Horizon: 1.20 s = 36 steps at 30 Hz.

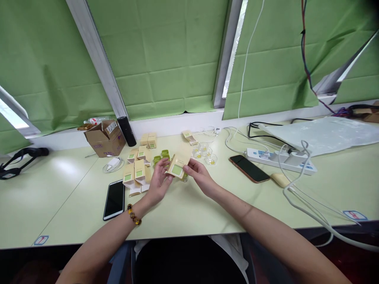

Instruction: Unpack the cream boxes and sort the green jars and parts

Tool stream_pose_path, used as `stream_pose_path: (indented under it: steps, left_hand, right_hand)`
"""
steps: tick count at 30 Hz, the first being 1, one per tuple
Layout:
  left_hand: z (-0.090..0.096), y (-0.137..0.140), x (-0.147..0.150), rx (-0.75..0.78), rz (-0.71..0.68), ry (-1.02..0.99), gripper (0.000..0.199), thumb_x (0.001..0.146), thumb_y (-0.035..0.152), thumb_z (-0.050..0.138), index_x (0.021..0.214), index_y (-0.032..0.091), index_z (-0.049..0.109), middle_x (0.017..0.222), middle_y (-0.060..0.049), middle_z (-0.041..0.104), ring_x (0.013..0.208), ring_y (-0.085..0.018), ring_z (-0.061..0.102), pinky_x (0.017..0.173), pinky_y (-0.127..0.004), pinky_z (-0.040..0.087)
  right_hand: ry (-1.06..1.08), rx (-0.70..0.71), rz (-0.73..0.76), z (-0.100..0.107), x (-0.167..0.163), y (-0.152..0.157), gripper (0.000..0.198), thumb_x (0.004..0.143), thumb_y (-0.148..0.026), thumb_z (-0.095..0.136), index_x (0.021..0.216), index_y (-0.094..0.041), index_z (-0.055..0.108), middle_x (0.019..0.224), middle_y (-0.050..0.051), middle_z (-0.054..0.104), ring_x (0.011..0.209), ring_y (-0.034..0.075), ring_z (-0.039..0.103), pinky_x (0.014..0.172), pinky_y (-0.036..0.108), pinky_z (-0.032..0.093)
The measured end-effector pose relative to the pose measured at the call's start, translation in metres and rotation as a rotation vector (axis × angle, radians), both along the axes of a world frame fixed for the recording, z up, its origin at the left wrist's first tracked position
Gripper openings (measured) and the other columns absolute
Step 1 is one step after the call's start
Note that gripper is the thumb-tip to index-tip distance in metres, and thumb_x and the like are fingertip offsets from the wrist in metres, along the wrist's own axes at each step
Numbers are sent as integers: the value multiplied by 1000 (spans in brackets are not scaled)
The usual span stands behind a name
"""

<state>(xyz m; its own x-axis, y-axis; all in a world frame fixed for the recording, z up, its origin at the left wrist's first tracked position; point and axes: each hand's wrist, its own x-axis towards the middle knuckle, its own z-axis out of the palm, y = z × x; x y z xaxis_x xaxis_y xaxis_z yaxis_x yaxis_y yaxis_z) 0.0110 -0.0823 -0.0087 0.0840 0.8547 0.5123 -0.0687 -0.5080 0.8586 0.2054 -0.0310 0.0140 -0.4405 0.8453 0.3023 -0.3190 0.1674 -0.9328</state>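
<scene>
Between my two hands is a small cream paper box (178,165) with a green square on its face, tilted above the table. My left hand (160,180) grips its left edge with thumb and fingers. On the right edge, my right hand (201,176) presses with its thumb on top. Just behind the box sit several small green containers (165,152). To the left of my left hand stand several more cream boxes (139,169), some with raised flaps. Behind my right hand lie several clear small cups (211,159) with yellow centres.
A dark phone (114,199) lies at left, another phone (249,168) at right. A cardboard box (106,139) and a black cylinder (126,131) stand at the back left. At right are a power strip (281,161), loose white cables (296,189) and a plastic sheet (328,134).
</scene>
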Motion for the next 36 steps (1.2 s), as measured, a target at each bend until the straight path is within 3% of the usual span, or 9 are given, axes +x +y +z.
stream_pose_path:
  steps: [3, 11, 19, 26, 36]
  left_hand:
    - [-2, -5, 5, 51, 57, 56, 62, 99, 38, 67, 153, 30, 36, 142, -13, 53, 136, -27, 51, 115, -46, 45]
    - [-5, -4, 5, -27, 68, 43, 61, 100, 40, 66, 151, 29, 33, 141, -13, 54, 132, -27, 56, 114, -45, 45]
    - [2, -7, 8, -38, 40, 23, 57, 99, 39, 66, 147, 26, 37, 142, -14, 53, 138, -28, 51, 115, -43, 44]
    - [3, -6, 6, 0, 47, 57, 56, 99, 41, 65, 146, 26, 39, 140, -13, 52, 135, -29, 50, 114, -45, 42]
    - [1, -2, 4, -20, 48, 32, 59, 90, 25, 70, 142, 27, 43, 132, -10, 56, 127, -26, 54, 107, -40, 44]
  right_hand:
    - [-34, 1, -34, -5, -2, 0, 50, 79, -64, 82, 110, -25, 73, 113, 8, 76, 104, 27, 70, 98, 43, 56]
    - [-146, 68, -131, -13, -5, 7, 55, 79, -69, 78, 105, -21, 70, 101, 7, 74, 92, 23, 67, 83, 36, 55]
    - [-209, 172, -184, -17, -5, 11, 52, 83, -65, 75, 111, -21, 70, 102, 7, 74, 84, 20, 61, 70, 32, 48]
    - [-251, 233, -200, -18, -6, 10, 45, 83, -54, 77, 113, -22, 69, 113, 8, 76, 89, 21, 62, 76, 33, 45]
    - [-234, 276, -247, -15, -4, 7, 43, 81, -60, 79, 101, -23, 71, 94, 5, 72, 88, 22, 60, 85, 37, 51]
